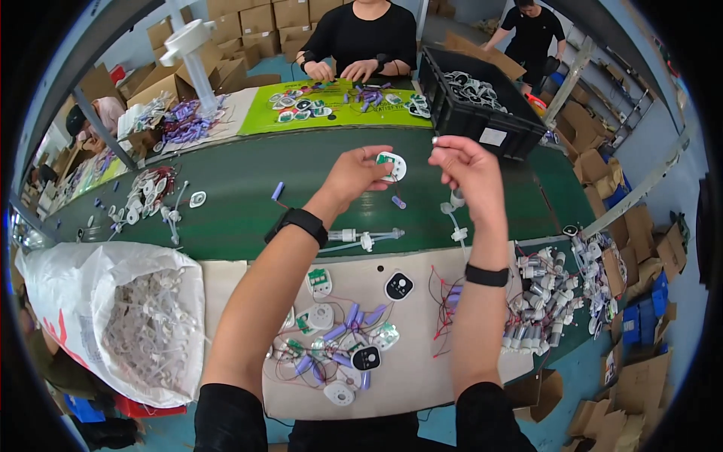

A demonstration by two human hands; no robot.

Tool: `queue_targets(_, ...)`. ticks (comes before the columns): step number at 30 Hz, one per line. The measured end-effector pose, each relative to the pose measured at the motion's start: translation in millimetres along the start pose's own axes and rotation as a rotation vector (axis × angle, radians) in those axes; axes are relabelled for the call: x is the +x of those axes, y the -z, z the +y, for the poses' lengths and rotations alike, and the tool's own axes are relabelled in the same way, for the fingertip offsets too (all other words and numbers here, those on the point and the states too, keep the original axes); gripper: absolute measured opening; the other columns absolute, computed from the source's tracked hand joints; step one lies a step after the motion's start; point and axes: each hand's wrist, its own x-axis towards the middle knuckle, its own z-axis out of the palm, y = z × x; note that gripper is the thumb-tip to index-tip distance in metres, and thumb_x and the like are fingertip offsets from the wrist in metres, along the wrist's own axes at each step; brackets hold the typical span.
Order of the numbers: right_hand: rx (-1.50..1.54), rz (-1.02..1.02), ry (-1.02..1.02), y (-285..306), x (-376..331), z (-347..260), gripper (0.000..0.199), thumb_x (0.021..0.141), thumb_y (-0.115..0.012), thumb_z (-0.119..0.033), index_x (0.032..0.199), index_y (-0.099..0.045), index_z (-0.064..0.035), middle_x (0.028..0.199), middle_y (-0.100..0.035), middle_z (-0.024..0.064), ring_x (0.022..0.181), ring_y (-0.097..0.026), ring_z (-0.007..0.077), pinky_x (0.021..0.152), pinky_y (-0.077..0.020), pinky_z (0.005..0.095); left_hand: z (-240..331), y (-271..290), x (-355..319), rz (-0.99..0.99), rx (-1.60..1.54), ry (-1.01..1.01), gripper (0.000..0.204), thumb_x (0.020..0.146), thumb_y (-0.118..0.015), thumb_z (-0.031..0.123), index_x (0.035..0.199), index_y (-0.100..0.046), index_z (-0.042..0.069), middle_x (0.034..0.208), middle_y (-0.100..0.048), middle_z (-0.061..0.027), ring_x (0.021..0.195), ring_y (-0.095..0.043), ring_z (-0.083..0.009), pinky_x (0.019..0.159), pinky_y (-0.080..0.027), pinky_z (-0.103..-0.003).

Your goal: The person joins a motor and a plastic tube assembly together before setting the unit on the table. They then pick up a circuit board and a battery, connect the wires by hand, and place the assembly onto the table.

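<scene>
My left hand [355, 175] grips a white round housing [397, 170] with a green circuit board inside, raised over the green conveyor belt [256, 162]. A purple battery cell [398, 202] hangs just below it. To the right, my right hand [468, 169] is closed in a pinch on a tiny pale piece [434, 141] whose kind I cannot make out. Under my forearms, a beige work mat [407, 392] bears housings, circuit boards and wired battery cells [335, 331]. A clear tube with a white fitting [367, 239] lies on the belt's near side.
At left sits an open white sack [68, 279] of clear plastic parts. Small motors [538, 301] are heaped at right. A black crate [471, 113] of white cables stands at the far right. Across the belt, a person [361, 38] handles parts on a yellow-green mat [260, 113].
</scene>
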Motion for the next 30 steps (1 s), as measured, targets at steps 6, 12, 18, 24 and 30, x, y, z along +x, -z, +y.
queue_targets(6, -0.128, 0.149, -0.052, -7.2, -1.4, 66.7, 0.015, 0.09, -0.07, -0.012, 0.101, -0.071, -0.0023, 0.084, -0.071, 0.0015, 0.065, -0.054, 0.0037, 0.057, -0.041, 0.0183, -33.2, 15.7, 25.9, 0.043, -0.099, 0.045, 0.041, 0.101, -0.055, 0.011, 0.14, -0.048, 0.002, 0.115, -0.065, -0.009, 0.097, -0.068, -0.0151, 0.081, -0.059, -0.024)
queue_targets(12, -0.235, 0.236, -0.069, -25.4, 2.0, 102.5, 0.016, 0.089, -0.071, -0.012, 0.102, -0.072, -0.0011, 0.084, -0.071, 0.0014, 0.066, -0.053, 0.0041, 0.058, -0.0413, 0.0199, -42.3, 48.1, 31.9, 0.203, -0.159, 0.128, 0.038, 0.101, -0.052, 0.01, 0.137, -0.047, -0.001, 0.116, -0.066, -0.0119, 0.1, -0.068, -0.0181, 0.085, -0.059, -0.027)
queue_targets(18, 0.159, 0.492, -0.116, -42.9, -3.7, 87.5, 0.015, 0.089, -0.071, -0.012, 0.1, -0.072, -0.0017, 0.084, -0.071, 0.0018, 0.065, -0.052, 0.0039, 0.058, -0.0403, 0.0191, -53.8, 67.2, 32.3, 0.354, -0.413, 0.153, 0.043, 0.102, -0.049, 0.008, 0.143, -0.04, 0.0, 0.121, -0.064, -0.0139, 0.105, -0.066, -0.0214, 0.089, -0.058, -0.03)
queue_targets(24, 0.19, 0.527, -0.093, -55.4, -11.3, 93.0, 0.014, 0.089, -0.071, -0.012, 0.099, -0.073, -0.0026, 0.084, -0.07, 0.0014, 0.065, -0.051, 0.0043, 0.057, -0.0404, 0.0195, -54.3, 71.7, 21.8, 0.386, -0.429, 0.135, 0.042, 0.099, -0.05, 0.005, 0.141, -0.045, 0.0, 0.12, -0.064, -0.0129, 0.102, -0.067, -0.0212, 0.086, -0.058, -0.031)
queue_targets(30, -0.461, 0.349, -0.024, -37.9, -4.4, 92.1, 0.015, 0.088, -0.071, -0.011, 0.096, -0.073, 0.001, 0.079, -0.07, 0.0043, 0.069, -0.059, 0.0082, 0.064, -0.047, 0.0236, -39.0, 55.9, 8.0, 0.267, -0.439, 0.087, 0.04, 0.1, -0.051, 0.007, 0.139, -0.047, 0.001, 0.117, -0.066, -0.0103, 0.1, -0.068, -0.0189, 0.088, -0.057, -0.03)
